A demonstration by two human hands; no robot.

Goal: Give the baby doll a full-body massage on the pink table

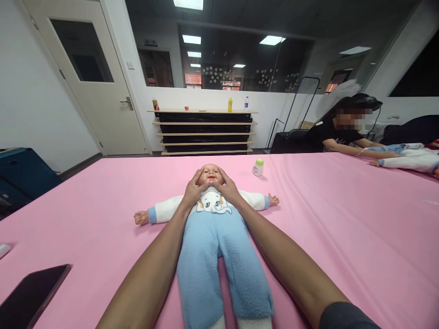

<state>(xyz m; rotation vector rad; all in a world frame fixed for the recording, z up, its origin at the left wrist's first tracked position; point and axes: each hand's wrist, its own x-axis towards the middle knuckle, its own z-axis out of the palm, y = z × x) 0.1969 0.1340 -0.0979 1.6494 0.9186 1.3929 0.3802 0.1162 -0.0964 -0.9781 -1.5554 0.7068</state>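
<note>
Feet-nearest doll (pixel 212 219) lies lengthwise, head pointing away.

The doll (pixel 212 228) is lying with its feet running off the bottom edge, and the fingers (pixel 196 179) of both hands are covering its cheeks and ears. Left of the doll, a dark phone (pixel 32 292) is being cut off at the corner. Beyond the doll's head, the label on the small bottle (pixel 258 167) is staying too small to read.
</note>
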